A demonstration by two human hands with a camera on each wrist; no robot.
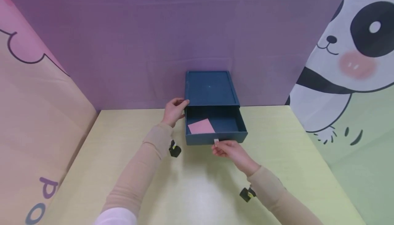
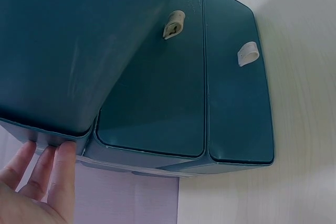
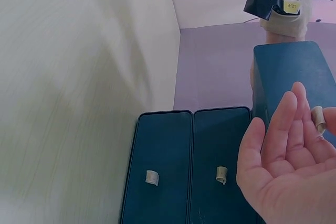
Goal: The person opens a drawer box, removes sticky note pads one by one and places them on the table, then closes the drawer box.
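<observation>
Top drawer (image 1: 200,139) is pulled well out of the cabinet (image 1: 210,87), back end hidden under its top; lower drawers (image 3: 161,148) are closed. Drawer tab (image 1: 216,142) is pinched betw. thumb & finger of R grip (image 1: 233,151); L grip (image 1: 174,111) is laid vs. cabinet side, fingers approx. straight, nothing enclosed. Pink paper (image 1: 201,126) is seen in drawer, front-L part, touched by neither. Lower fronts are overhung by the drawer; cabinet is set on bench (image 1: 123,132), backed by purple cloth (image 1: 147,47)
</observation>
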